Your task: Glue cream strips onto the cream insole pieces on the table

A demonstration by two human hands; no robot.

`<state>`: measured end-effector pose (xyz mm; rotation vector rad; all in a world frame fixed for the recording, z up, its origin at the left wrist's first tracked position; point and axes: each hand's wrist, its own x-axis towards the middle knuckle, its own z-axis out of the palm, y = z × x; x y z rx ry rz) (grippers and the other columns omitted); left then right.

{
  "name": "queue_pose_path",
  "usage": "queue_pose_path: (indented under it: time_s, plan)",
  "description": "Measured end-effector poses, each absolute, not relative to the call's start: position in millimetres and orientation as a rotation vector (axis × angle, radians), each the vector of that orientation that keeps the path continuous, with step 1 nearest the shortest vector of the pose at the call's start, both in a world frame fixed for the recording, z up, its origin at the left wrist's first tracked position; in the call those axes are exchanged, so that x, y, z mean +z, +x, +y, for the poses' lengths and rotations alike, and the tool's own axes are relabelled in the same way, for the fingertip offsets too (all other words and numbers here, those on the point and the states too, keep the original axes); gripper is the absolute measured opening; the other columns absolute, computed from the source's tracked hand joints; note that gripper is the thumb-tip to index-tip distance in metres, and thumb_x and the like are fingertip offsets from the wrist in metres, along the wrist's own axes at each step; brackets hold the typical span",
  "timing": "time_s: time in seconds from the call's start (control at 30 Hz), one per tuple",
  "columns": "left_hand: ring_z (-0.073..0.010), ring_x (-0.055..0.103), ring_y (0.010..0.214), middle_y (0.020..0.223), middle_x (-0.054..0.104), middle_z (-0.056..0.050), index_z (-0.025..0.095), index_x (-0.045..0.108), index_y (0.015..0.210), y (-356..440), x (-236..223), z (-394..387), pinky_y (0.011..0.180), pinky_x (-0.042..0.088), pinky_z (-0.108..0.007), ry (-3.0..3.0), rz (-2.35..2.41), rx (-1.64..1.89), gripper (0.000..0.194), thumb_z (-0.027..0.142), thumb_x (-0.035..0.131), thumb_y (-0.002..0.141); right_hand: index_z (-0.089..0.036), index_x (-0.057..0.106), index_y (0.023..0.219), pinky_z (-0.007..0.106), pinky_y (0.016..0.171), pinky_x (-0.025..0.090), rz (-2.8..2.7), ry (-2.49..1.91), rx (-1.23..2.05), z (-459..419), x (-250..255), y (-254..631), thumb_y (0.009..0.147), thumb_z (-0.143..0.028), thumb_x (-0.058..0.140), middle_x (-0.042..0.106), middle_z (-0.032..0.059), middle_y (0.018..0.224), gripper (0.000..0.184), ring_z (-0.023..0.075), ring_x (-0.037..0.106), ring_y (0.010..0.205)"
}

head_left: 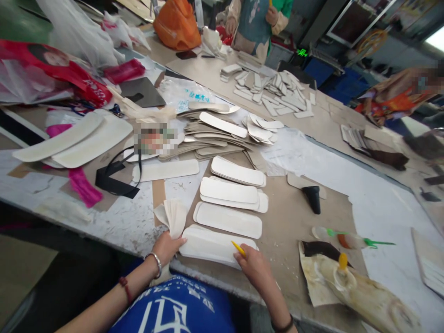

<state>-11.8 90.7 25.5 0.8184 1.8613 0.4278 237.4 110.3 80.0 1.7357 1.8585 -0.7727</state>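
strips (174, 216) in left hand (168, 247), yellow stick (238, 248) in right hand (254, 264)

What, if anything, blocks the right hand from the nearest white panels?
Nothing visible. The right hand is at the right end of the nearest white panels, its yellow tool over them; the left hand is at their left end.

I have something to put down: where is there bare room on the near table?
On the brown board, between the stacked white strips and the black cone; also the white tabletop past the board's right edge. It is crowded at left, with plastic bags and long white pieces, and behind the stacks, where more strips lie heaped.
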Motion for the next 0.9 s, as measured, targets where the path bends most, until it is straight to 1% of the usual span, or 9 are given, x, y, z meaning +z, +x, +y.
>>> queue_pose_path:
  time_s: [0.1, 0.23, 0.37, 0.57, 0.73, 0.9]
  plan:
    - [-0.0201, 0.057, 0.053, 0.040, 0.052, 0.001, 0.019, 0.056, 0.050, -13, 23, 90, 0.051, 0.040, -0.025, 0.818, 1.838, 0.417, 0.015, 0.023, 0.058, 0.064, -0.019, 0.058, 0.097, 0.026, 0.068, 0.042, 1.760, 1.858, -0.721, 105, 80, 260, 0.092, -0.029, 0.037, 0.067, 0.0071, 0.094, 0.024, 0.0205, 0.063, 0.087]
    - [-0.0172, 0.054, 0.047, 0.040, 0.051, 0.002, 0.018, 0.055, 0.052, -13, 17, 89, 0.048, 0.038, -0.025, 0.813, 1.840, 0.404, 0.015, 0.024, 0.056, 0.066, -0.019, 0.058, 0.098, 0.028, 0.069, 0.042, 1.685, 1.970, -0.673, 103, 76, 260, 0.092, -0.031, 0.035, 0.066, 0.0088, 0.098, 0.026, 0.0226, 0.062, 0.091]
    - [-0.0167, 0.053, 0.047, 0.042, 0.053, 0.001, 0.018, 0.055, 0.053, -11, 15, 89, 0.048, 0.038, -0.024, 0.817, 1.847, 0.396, 0.015, 0.025, 0.056, 0.066, -0.018, 0.059, 0.098, 0.028, 0.069, 0.043, 1.633, 2.008, -0.669, 104, 69, 256, 0.092, -0.031, 0.037, 0.067, 0.0104, 0.095, 0.027, 0.0235, 0.062, 0.091]
    - [-0.0190, 0.055, 0.049, 0.044, 0.054, 0.000, 0.018, 0.056, 0.053, -10, 25, 89, 0.050, 0.039, -0.026, 0.860, 1.846, 0.391, 0.016, 0.028, 0.057, 0.066, -0.018, 0.058, 0.106, 0.028, 0.073, 0.043, 1.633, 1.982, -0.698, 107, 58, 261, 0.091, -0.030, 0.039, 0.066, 0.0101, 0.100, 0.028, 0.0220, 0.061, 0.094]
    - [-0.0229, 0.059, 0.056, 0.050, 0.060, -0.004, 0.016, 0.060, 0.059, -10, 27, 88, 0.053, 0.041, -0.029, 0.904, 1.857, 0.381, 0.020, 0.034, 0.057, 0.067, -0.018, 0.059, 0.101, 0.027, 0.070, 0.042, 1.638, 1.955, -0.714, 111, 57, 262, 0.091, -0.029, 0.039, 0.067, 0.0094, 0.097, 0.025, 0.0223, 0.062, 0.092]
    - [-0.0232, 0.061, 0.059, 0.055, 0.063, -0.006, 0.015, 0.061, 0.065, -7, 30, 92, 0.054, 0.042, -0.027, 0.907, 1.881, 0.363, 0.018, 0.032, 0.055, 0.068, -0.018, 0.059, 0.099, 0.027, 0.068, 0.042, 1.653, 1.940, -0.734, 112, 57, 264, 0.091, -0.028, 0.039, 0.067, 0.0092, 0.096, 0.024, 0.0217, 0.062, 0.090]
